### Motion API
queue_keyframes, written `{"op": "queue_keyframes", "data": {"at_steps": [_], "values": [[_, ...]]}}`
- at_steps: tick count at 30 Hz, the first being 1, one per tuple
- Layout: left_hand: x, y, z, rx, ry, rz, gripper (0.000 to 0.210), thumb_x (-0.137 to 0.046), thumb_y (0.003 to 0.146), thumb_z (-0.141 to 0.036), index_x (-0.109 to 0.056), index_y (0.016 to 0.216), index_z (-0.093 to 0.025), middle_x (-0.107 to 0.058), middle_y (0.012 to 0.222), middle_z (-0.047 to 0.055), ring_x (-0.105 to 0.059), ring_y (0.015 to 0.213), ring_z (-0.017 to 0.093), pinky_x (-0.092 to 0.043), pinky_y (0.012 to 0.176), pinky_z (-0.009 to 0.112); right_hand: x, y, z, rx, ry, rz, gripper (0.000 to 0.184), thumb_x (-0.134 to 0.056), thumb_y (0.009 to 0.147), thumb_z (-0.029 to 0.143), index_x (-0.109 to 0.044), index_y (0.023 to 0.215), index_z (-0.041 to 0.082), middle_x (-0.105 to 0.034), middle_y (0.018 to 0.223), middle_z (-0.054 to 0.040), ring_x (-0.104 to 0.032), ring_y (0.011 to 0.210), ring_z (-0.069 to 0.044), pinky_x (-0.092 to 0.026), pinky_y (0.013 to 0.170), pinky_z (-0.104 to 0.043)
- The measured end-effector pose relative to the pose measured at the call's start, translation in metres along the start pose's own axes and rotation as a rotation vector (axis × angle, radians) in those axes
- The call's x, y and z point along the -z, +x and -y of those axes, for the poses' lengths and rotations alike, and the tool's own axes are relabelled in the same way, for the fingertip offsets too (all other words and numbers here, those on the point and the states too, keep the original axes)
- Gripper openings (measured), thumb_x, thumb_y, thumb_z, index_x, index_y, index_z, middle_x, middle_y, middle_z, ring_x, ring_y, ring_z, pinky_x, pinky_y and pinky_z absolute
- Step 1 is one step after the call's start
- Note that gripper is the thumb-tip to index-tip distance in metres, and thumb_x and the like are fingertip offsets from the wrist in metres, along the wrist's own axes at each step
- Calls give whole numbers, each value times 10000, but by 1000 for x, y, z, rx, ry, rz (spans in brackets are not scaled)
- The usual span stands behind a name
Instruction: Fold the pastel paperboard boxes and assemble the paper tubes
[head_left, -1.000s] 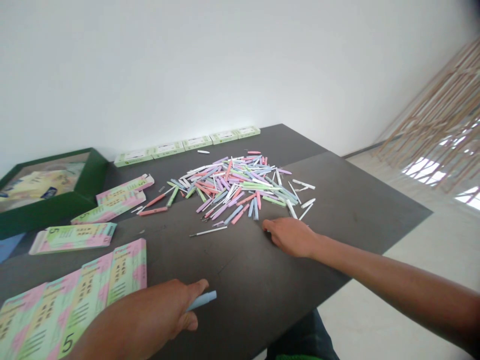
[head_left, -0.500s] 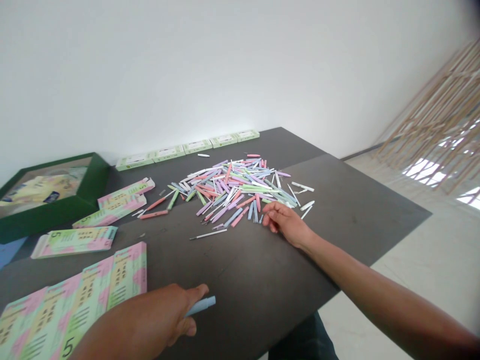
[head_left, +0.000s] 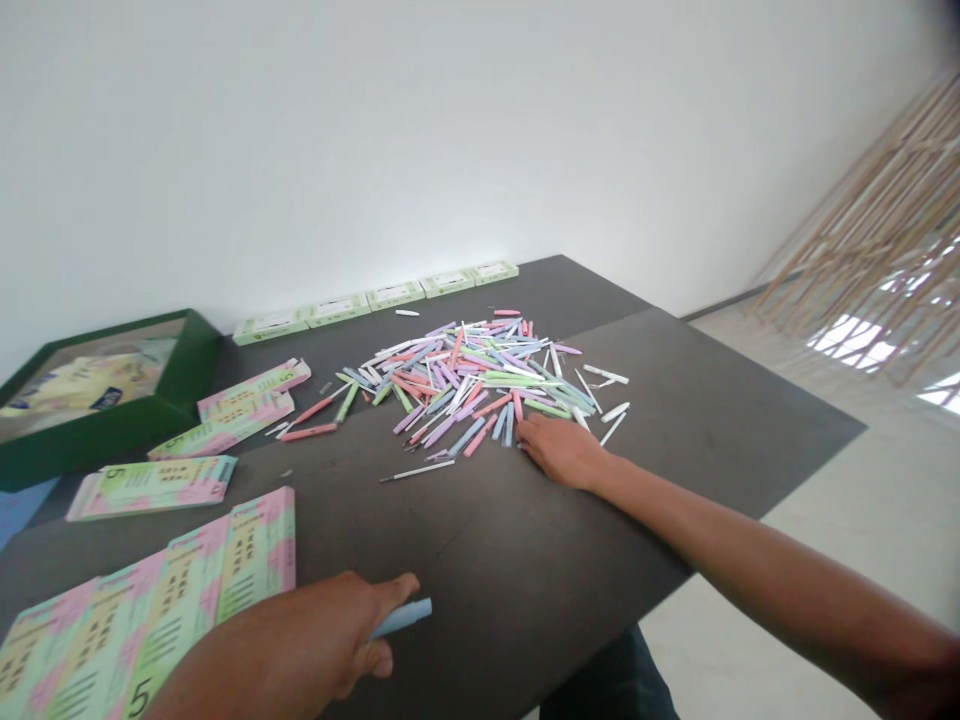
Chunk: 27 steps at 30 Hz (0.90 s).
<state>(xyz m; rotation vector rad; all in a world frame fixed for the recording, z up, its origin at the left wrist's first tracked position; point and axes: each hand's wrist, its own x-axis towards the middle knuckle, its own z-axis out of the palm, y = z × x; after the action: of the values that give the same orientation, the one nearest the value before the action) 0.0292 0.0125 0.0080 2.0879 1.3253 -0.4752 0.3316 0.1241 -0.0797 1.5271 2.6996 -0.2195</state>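
My left hand is closed around a light blue pen piece, whose end sticks out beyond the fingers above the dark table. At the near right edge of a pile of pen parts, my right hand rests low on the tabletop with its fingers bent together. What lies under those fingertips is hidden. The pile mixes pink, purple, blue, green and white barrels with thin white refills. A loose refill lies in front of it.
Pink-and-green printed boxes lie in a row at the near left, with several more behind them. A green open box holding plastic packets stands at the far left. Flat green boxes line the wall. The table ends at the right.
My right hand has moved slightly left and down against the table at the pile's edge, its fingers turning under. My left hand stays nearly still with the blue pen piece.
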Motion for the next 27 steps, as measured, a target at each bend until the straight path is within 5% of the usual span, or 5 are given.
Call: {"op": "queue_keyframes", "data": {"at_steps": [5, 10, 16, 21, 27], "values": [[6, 0, -6, 8, 37, 18, 473, -463, 774, -303, -532, 1241, -335, -683, 831, 7, -644, 654, 198, -420, 516, 243, -2, 3, -6, -48, 50, -61, 189, -383, 885, 262, -514, 964, 151, -602, 951, -111, -568, 823, -201, -387, 694, -285], [19, 4, -10, 40, 27, 38, 481, -442, 787, -268, -520, 1261, -294, -688, 864, 31, -657, 709, 208, -454, 604, 264, -6, 21, -3, -190, 877, -282, 153, -342, 853, 252, -455, 782, 177, -576, 702, -19, -488, 552, -119, -384, 560, -251], [34, 31, 4, 71, 61, 86, 567, -473, 790, -339, -441, 1336, -191, -671, 1054, 111, -633, 922, 271, -462, 755, 327, -12, 40, 37, -32, 1873, 8, 142, -487, 781, 295, -405, 854, 205, -526, 552, 65, -347, 329, -65, -239, 363, -188], [39, 49, 11, 25, 47, 97, 583, -459, 792, -326, -415, 1348, -158, -672, 1075, 112, -636, 911, 253, -453, 749, 301, -11, 43, 64, 57, 2080, 187, 209, -532, 745, 215, -465, 942, 191, -548, 506, 67, -336, 319, -50, -234, 375, -171], [44, 57, 14, -13, 36, 152, 624, -413, 823, -389, -351, 1378, -111, -709, 865, 71, -649, 712, 217, -448, 615, 252, -13, 50, 79, -189, 2102, 263, 227, -520, 663, 135, -471, 880, 180, -641, 613, 15, -513, 402, -84, -364, 449, -198]]}}
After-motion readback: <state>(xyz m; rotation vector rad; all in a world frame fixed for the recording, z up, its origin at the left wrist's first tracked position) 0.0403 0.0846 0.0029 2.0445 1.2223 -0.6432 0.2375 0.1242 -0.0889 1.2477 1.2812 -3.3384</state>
